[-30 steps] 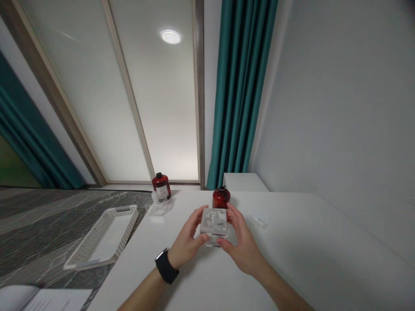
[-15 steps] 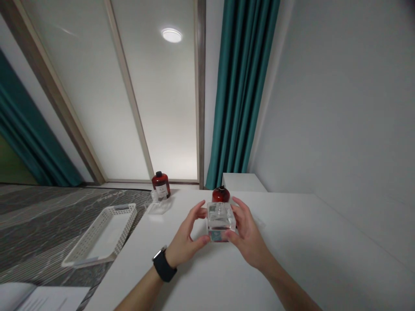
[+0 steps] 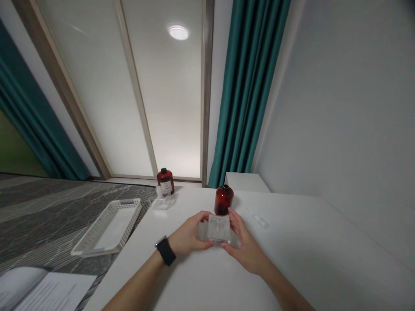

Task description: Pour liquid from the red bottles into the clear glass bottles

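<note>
A clear, square, glass-like container (image 3: 219,228) is between my hands at the middle of the white table, close to its surface. My left hand (image 3: 191,233) grips its left side, thumb at the near edge and fingers curled round the far corner. On the right side, my right hand (image 3: 243,246) holds it in the same way. Just behind it stands an amber-red bottle (image 3: 223,201) with an open neck and no cap. To the right of that bottle lies a slim clear piece (image 3: 261,222), perhaps a dropper.
A second amber-red bottle (image 3: 165,181), black-capped and labelled, stands at the back left, with a clear transparent item (image 3: 164,201) before it. Left of the table are a white perforated basket (image 3: 110,229) and an open booklet (image 3: 55,289). A white box-shaped block (image 3: 246,181) rises behind the table.
Both hands have lowered the clear container toward the table and turned its top toward me. The open bottle behind it now shows more fully. My view has shifted slightly.
</note>
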The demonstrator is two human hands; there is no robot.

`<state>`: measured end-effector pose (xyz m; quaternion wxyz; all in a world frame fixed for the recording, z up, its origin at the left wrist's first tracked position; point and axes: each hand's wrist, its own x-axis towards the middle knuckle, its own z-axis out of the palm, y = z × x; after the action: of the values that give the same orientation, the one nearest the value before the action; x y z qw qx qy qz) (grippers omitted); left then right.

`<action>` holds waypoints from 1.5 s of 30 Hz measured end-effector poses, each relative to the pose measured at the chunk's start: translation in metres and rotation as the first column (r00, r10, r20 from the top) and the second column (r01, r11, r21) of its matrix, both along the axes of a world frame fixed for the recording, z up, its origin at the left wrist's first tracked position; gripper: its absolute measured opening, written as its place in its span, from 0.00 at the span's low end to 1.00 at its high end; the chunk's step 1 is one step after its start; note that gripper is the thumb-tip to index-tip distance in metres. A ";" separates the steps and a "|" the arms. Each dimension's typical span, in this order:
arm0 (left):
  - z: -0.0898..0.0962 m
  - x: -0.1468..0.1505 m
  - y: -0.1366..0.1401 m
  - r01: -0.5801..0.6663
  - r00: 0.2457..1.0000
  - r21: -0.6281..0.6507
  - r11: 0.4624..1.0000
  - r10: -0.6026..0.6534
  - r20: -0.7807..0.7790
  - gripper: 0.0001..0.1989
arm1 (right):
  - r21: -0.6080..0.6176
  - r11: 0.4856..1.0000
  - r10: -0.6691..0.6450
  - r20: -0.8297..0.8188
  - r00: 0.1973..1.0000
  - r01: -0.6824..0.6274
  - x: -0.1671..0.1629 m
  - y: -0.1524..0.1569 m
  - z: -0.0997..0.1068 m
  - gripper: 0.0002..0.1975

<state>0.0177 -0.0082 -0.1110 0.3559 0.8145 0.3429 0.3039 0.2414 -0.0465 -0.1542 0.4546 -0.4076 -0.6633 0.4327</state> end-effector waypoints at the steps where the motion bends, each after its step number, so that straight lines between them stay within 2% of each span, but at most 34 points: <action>1: -0.002 0.000 0.001 0.004 1.000 -0.006 1.000 -0.004 -0.017 0.30 | -0.008 1.000 -0.015 0.034 0.999 0.015 0.000 0.001 -0.001 0.46; 6: -0.013 -0.004 0.008 0.025 0.997 -0.023 0.999 -0.027 -0.077 0.29 | -0.008 0.996 -0.083 0.200 0.976 0.087 0.001 0.003 0.000 0.48; 11: -0.021 -0.007 0.011 0.002 0.991 -0.029 1.000 -0.006 -0.137 0.31 | 0.005 0.999 -0.051 0.256 0.965 0.052 0.002 0.004 -0.004 0.48; 17: -0.026 -0.010 0.012 -0.011 0.983 -0.017 1.000 0.007 -0.182 0.32 | 0.042 0.997 -0.082 0.308 0.948 0.072 0.003 0.006 -0.010 0.49; 24: -0.031 -0.017 0.019 -0.029 0.992 0.037 0.999 0.034 -0.123 0.40 | 0.042 0.998 -0.062 0.345 0.937 0.051 0.009 0.002 0.000 0.54; 26: -0.030 -0.019 0.022 -0.036 0.994 0.053 0.998 0.042 -0.106 0.37 | 0.038 0.998 -0.055 0.343 0.938 0.045 0.013 0.002 0.004 0.51; 31: -0.023 -0.016 0.024 -0.079 0.994 0.071 0.994 0.084 -0.068 0.20 | 0.059 0.998 -0.028 0.315 0.949 0.011 0.021 0.005 0.009 0.43; 34: -0.020 -0.012 0.022 -0.111 0.992 0.062 0.992 0.115 -0.057 0.13 | 0.074 0.997 -0.032 0.280 0.959 0.012 0.023 0.007 0.008 0.41; 36: -0.018 -0.010 0.020 -0.099 0.994 0.056 0.994 0.101 -0.040 0.11 | 0.065 0.998 -0.042 0.261 0.965 0.026 0.023 0.009 0.006 0.42; 38: -0.017 -0.011 0.019 -0.032 0.999 0.030 0.999 0.033 -0.008 0.14 | 0.056 0.998 -0.049 0.240 0.970 0.037 0.022 0.011 0.003 0.41; 41: -0.018 -0.012 0.017 0.055 0.998 -0.023 0.998 -0.054 0.020 0.25 | 0.063 0.997 -0.062 0.212 0.975 0.049 0.019 0.013 0.000 0.39; 45: -0.025 -0.005 0.015 0.021 1.000 -0.016 1.000 -0.021 0.000 0.38 | 0.073 0.994 -0.092 0.192 0.977 0.079 0.016 0.014 -0.006 0.38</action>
<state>0.0122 0.0066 -0.1360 0.3655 0.8151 0.3368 0.2976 0.2573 -0.0322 -0.1599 0.4187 -0.4614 -0.7000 0.3490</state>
